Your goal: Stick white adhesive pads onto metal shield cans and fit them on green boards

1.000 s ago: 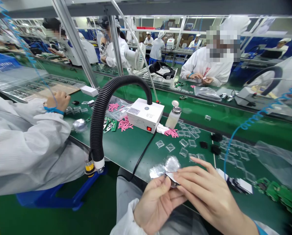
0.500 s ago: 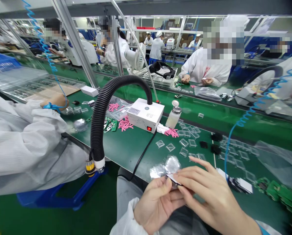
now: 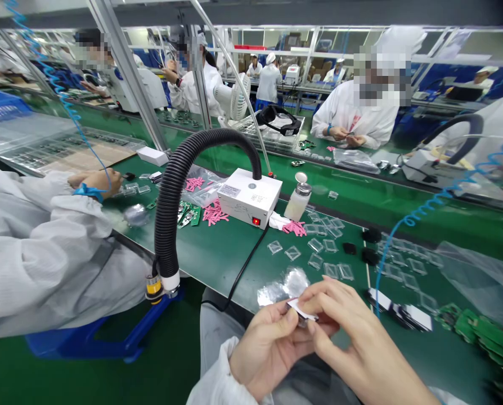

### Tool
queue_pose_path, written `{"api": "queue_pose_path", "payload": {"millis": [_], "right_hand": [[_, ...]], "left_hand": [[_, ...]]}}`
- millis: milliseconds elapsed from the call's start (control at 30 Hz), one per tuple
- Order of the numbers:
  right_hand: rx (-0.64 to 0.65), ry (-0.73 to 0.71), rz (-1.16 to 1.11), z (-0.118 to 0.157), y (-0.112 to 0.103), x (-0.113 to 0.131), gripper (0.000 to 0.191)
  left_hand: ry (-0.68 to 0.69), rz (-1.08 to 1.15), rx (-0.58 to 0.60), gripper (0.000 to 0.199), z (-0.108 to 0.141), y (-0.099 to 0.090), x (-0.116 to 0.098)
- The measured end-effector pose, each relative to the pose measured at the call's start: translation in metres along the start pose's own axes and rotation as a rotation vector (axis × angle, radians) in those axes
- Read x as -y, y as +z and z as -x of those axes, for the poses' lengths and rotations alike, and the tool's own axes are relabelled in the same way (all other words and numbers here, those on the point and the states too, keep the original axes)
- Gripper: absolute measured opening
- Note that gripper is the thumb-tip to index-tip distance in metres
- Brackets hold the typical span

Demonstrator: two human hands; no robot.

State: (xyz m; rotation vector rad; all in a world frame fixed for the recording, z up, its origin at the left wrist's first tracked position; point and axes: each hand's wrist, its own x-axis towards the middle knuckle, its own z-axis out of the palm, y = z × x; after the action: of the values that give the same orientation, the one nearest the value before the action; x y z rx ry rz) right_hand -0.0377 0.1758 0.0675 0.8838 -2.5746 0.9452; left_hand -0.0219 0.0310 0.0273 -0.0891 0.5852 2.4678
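Note:
A small flat rectangular piece (image 3: 301,309) with a white face and dark edges is pinched in my left hand (image 3: 268,351), over the front edge of the bench. My right hand (image 3: 348,320) closes on the same piece from above and the right, fingertips on its white face and thumb at its near side. My fingers hide part of it, and its exact kind is unclear. Just behind the hands lies shiny clear film (image 3: 296,281). Clear plastic frames (image 3: 330,271) are spread on the green mat beyond.
A white box (image 3: 251,197) with a black ribbed hose (image 3: 167,214) stands mid-bench, beside a dispenser bottle (image 3: 297,199) and pink strips (image 3: 293,228). White-faced pieces (image 3: 418,316) and green circuit boards (image 3: 483,334) lie right. A co-worker's sleeve (image 3: 44,242) is at left; a blue coiled cord (image 3: 429,205) hangs right.
My right hand's fingers have drawn in and curled closer over the piece, showing more of its white face. Across the bench, a co-worker's hands have come together.

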Motion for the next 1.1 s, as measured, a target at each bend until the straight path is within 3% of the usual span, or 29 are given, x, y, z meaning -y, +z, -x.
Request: {"api": "queue_pose_path", "payload": {"millis": [300,467,600,733,800,833,900,1000,1100], "right_hand": [[0.037,-0.098,0.048,0.002,0.002,-0.003,0.010],[-0.091,-0.151,0.103,0.008,0.010,-0.009,0.020],[-0.138,-0.241,0.120,0.015,0.017,-0.019,0.019],[-0.155,-0.272,0.140,0.018,0.021,-0.024,0.017],[-0.084,-0.267,0.147,0.018,0.020,-0.024,0.015],[-0.035,-0.257,0.139,0.018,0.018,-0.023,0.023],[0.020,-0.169,0.069,0.022,0.018,-0.021,0.039],[-0.051,0.034,-0.070,0.030,0.023,-0.019,0.036],[-0.070,0.068,-0.052,0.034,0.034,-0.019,0.036]], "left_hand": [[0.020,0.175,-0.052,0.022,-0.002,0.000,0.004],[0.017,0.305,-0.045,0.017,-0.003,0.002,0.007],[0.029,0.265,-0.103,0.014,-0.003,0.002,0.007],[0.117,0.023,-0.220,0.019,-0.004,0.004,0.007],[0.165,-0.135,-0.301,0.021,-0.003,0.005,0.009],[0.199,-0.202,-0.350,0.022,-0.003,0.004,0.010],[0.285,-0.348,-0.436,0.026,-0.001,0.002,0.013],[0.388,-0.609,-0.516,0.037,0.002,0.000,0.020],[0.468,-0.778,-0.639,0.044,0.002,0.001,0.025]]}}
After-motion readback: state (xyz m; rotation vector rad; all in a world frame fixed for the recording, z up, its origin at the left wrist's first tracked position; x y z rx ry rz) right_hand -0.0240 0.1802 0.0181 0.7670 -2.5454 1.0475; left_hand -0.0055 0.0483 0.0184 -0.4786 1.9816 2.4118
